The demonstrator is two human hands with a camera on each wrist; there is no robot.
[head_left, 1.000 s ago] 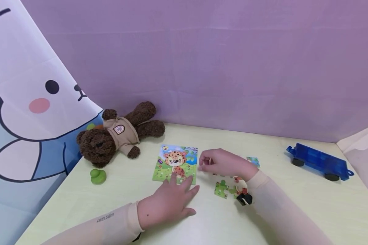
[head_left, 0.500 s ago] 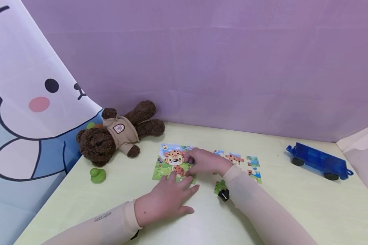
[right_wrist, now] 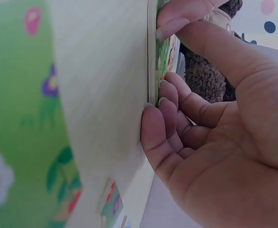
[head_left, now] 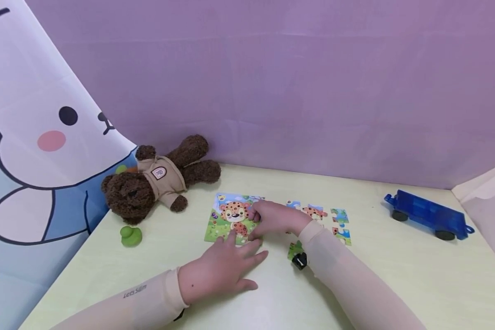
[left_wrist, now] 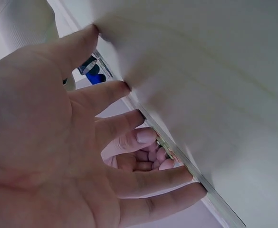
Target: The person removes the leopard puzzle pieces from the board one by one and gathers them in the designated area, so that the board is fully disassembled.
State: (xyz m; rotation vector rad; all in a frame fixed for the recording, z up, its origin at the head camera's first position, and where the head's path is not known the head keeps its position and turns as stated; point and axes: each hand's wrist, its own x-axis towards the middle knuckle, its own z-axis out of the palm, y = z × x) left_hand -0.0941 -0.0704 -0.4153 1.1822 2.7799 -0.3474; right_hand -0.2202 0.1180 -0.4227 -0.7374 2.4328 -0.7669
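Observation:
A square picture card [head_left: 222, 222] with a spotted leopard cub lies flat on the table. My left hand [head_left: 216, 270] is spread, its fingertips along the card's near edge, as the left wrist view shows too. My right hand [head_left: 278, 217] covers part of the card's right side. Curled fingers [right_wrist: 169, 111] and thumb of that hand grip the card's edge in the right wrist view. To the right lie loose jigsaw pieces [head_left: 313, 212] with leopard, grass and sky parts, some hidden by the right wrist.
A brown teddy bear [head_left: 165, 178] in a beige shirt lies at the back left, a small green rubber duck [head_left: 130, 236] in front of it. On the right stands a blue toy wagon [head_left: 429, 215]. A purple cloth [head_left: 272, 91] hangs behind the table [head_left: 379, 266].
My right hand has moved left from beside the card onto its right side, uncovering several jigsaw pieces. During the last half second both hands have stayed almost still.

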